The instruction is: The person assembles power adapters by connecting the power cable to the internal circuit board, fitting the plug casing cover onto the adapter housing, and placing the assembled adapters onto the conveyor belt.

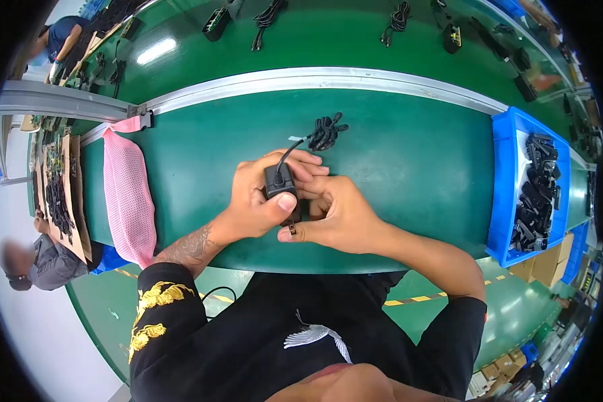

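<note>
A black power adapter (pixel 279 179) is held above the green worktop, its cord end tilted up and away from me. My left hand (pixel 251 197) is closed round its body, thumb pressed on its near side. My right hand (pixel 345 216) closes on the adapter's lower end, with the thumb beside a small dark part (pixel 292 229) there. Whether that part is separate I cannot tell, as fingers cover much of it. From the adapter's top a cord runs to a tied black cable bundle (pixel 325 132) on the worktop. A small white tag (pixel 296 139) sits by the cord.
A pink mesh bag (pixel 128 194) hangs at the left edge of the worktop (pixel 409 147). On the right stands a blue bin (pixel 500 194) of black parts. Beyond the metal rail (pixel 315 77), a green surface carries cables (pixel 266 20) and open housings (pixel 216 25). Two people are at left.
</note>
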The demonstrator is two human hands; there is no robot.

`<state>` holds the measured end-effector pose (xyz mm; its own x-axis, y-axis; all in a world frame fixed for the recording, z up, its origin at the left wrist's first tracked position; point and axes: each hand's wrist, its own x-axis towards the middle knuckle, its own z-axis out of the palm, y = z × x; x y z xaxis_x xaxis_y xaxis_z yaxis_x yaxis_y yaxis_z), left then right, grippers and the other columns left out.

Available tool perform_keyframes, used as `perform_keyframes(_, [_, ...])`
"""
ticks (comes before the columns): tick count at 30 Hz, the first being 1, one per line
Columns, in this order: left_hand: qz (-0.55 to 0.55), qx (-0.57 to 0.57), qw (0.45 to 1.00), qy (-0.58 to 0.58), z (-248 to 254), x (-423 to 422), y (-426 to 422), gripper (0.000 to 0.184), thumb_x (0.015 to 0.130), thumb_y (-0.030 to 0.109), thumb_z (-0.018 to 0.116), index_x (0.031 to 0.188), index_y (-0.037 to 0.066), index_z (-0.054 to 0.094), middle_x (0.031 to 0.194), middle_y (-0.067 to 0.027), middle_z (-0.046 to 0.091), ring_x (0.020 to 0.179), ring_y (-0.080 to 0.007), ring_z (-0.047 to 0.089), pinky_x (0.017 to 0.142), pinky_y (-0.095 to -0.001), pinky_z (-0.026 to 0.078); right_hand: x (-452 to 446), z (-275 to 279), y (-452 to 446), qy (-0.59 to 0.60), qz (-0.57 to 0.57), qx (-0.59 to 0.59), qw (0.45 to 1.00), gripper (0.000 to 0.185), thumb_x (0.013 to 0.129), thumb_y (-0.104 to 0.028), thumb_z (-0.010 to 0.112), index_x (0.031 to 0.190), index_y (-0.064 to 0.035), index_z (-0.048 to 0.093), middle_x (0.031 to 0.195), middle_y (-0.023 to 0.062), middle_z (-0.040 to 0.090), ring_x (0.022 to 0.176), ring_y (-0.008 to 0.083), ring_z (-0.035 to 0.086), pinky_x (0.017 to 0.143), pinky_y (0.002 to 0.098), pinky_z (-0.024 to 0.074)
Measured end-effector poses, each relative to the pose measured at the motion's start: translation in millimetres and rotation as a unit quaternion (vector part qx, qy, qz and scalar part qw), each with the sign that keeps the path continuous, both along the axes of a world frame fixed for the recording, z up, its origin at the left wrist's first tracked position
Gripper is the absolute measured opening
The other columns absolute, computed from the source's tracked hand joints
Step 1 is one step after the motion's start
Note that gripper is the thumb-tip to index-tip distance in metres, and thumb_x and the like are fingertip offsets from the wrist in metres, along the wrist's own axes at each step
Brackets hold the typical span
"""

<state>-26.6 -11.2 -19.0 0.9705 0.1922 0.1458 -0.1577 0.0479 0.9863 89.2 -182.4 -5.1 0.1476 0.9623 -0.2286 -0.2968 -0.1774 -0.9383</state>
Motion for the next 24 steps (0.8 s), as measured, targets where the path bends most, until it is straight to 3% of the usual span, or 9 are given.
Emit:
perform_keyframes(3, [-0.005, -0.026, 0.999, 0.018, 1, 5, 4, 0.056, 0.097, 0.046, 0.073, 0.12, -0.004, 0.064, 0.134, -0.0242, 0.067, 0.123, -0.0308, 0.07, 0.105, -0.0453, 0.056, -1, 4, 0, -0.036, -0.056, 0.019, 0.998, 0.06, 0.084, -0.017, 0.093, 0.134, 0.0002, 0.066, 0.088, -0.0032, 0.066, 0.066, 0.0005, 0.051, 0.056, 0.022, 0.0361])
perform_keyframes(5, [0.013, -0.105, 0.991, 0.084, 8, 4, -1, 0.058, 0.097, 0.044, 0.074, 0.128, -0.003, 0.061, 0.136, -0.0228, 0.066, 0.123, -0.028, 0.068, 0.106, -0.043, 0.056, 6, 16, -2, -0.148, -0.068, -0.049, 0.985, 0.062, 0.081, -0.019, 0.093, 0.133, -0.0001, 0.066, 0.092, 0.0006, 0.067, 0.068, 0.0059, 0.057, 0.056, 0.025, 0.0406])
perform_keyframes(6, [0.006, -0.087, 0.994, 0.073, 6, 6, 4, 0.059, 0.099, 0.039, 0.074, 0.138, -0.002, 0.056, 0.145, -0.0217, 0.061, 0.126, -0.0254, 0.065, 0.108, -0.0412, 0.053, 9, 16, -2, -0.228, -0.094, -0.032, 0.968, 0.062, 0.079, -0.019, 0.093, 0.132, -0.0007, 0.066, 0.093, 0.0029, 0.068, 0.07, 0.0103, 0.06, 0.057, 0.0277, 0.0438])
perform_keyframes(7, [0.003, -0.069, 0.996, 0.063, 6, 7, 7, 0.06, 0.099, 0.038, 0.074, 0.14, -0.002, 0.055, 0.148, -0.022, 0.059, 0.128, -0.0255, 0.064, 0.109, -0.0414, 0.053, 12, 15, -2, -0.309, -0.123, -0.021, 0.943, 0.062, 0.077, -0.02, 0.093, 0.13, -0.0012, 0.066, 0.094, 0.0052, 0.068, 0.072, 0.0147, 0.063, 0.059, 0.0304, 0.0469])
perform_keyframes(9, [-0.002, -0.032, 0.998, 0.045, 11, 10, 10, 0.062, 0.099, 0.037, 0.075, 0.143, -0.002, 0.054, 0.153, -0.0225, 0.054, 0.131, -0.0257, 0.062, 0.111, -0.0419, 0.051, 16, 6, 0, -0.503, -0.211, 0.101, 0.832, 0.058, 0.073, -0.02, 0.091, 0.123, -0.003, 0.067, 0.096, 0.0106, 0.068, 0.079, 0.0269, 0.069, 0.064, 0.0382, 0.0551])
perform_keyframes(10, [-0.015, -0.064, 0.998, 0.017, 8, 11, 10, 0.069, 0.098, 0.038, 0.078, 0.147, -0.001, 0.051, 0.157, -0.0239, 0.05, 0.137, -0.0277, 0.058, 0.115, -0.0434, 0.049, 22, 8, -1, -0.551, -0.213, 0.124, 0.797, 0.061, 0.069, -0.018, 0.091, 0.123, -0.0065, 0.065, 0.103, 0.009, 0.068, 0.091, 0.0324, 0.069, 0.07, 0.0428, 0.0579])
perform_keyframes(14, [-0.022, -0.016, 0.996, -0.087, -4, 9, 9, 0.072, 0.096, 0.039, 0.081, 0.149, 0.001, 0.049, 0.159, -0.026, 0.049, 0.145, -0.0329, 0.052, 0.117, -0.0469, 0.046, 28, 15, -4, -0.564, -0.205, 0.152, 0.785, 0.064, 0.067, -0.018, 0.091, 0.124, -0.0091, 0.065, 0.109, 0.008, 0.067, 0.093, 0.0312, 0.07, 0.071, 0.0422, 0.0584])
perform_keyframes(19, [0.006, 0.022, 0.997, -0.075, -10, 9, 9, 0.062, 0.096, 0.035, 0.082, 0.141, 0.002, 0.053, 0.157, -0.0244, 0.051, 0.143, -0.0321, 0.054, 0.116, -0.0461, 0.047, 29, 9, -3, -0.533, -0.196, 0.144, 0.811, 0.066, 0.067, -0.017, 0.091, 0.126, -0.0097, 0.064, 0.113, 0.0075, 0.067, 0.097, 0.0309, 0.07, 0.074, 0.0423, 0.0596])
perform_keyframes(24, [0.044, 0.077, 0.995, -0.037, -10, 10, 8, 0.061, 0.096, 0.032, 0.082, 0.139, 0.002, 0.052, 0.154, -0.0217, 0.054, 0.139, -0.0297, 0.057, 0.114, -0.0429, 0.048, 34, 2, 2, -0.562, -0.194, 0.16, 0.788, 0.064, 0.071, -0.017, 0.09, 0.128, -0.0085, 0.063, 0.115, 0.0098, 0.067, 0.098, 0.0317, 0.07, 0.077, 0.0438, 0.0602])
